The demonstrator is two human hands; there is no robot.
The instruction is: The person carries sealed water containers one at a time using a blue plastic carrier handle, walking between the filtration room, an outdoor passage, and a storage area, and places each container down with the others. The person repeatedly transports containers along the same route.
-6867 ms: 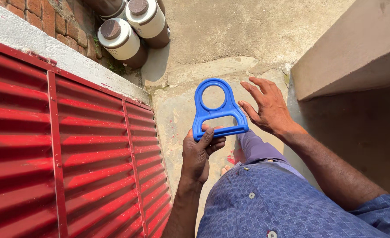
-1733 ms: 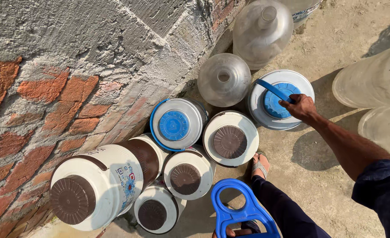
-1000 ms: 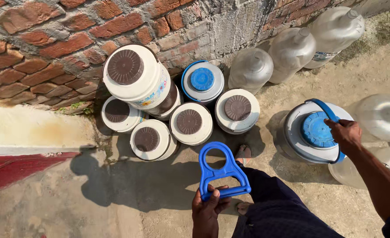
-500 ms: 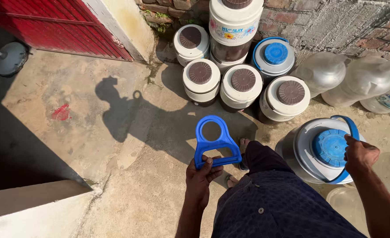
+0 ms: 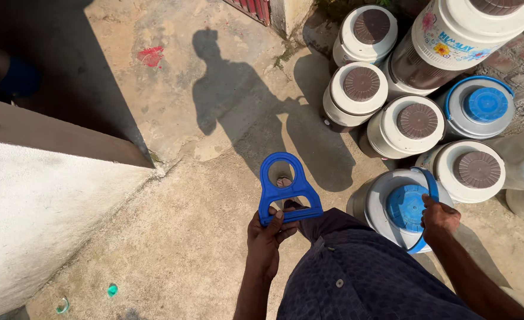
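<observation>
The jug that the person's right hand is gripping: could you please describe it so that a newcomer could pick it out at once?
Start at the cluster of white insulated jugs by the brick wall, then come to the one nearest the person's legs. That jug has a blue lid, and the right hand grips its blue carrying handle. Its closest neighbours have brown lids and nobody touches them.

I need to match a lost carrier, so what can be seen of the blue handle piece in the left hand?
The blue handle piece looks like moulded plastic: a round ring on top, a slotted bar below. The left hand pinches its bottom bar, holding it upright above the concrete ground. Nothing else touches it; the jug with the blue lid sits apart to its right.
</observation>
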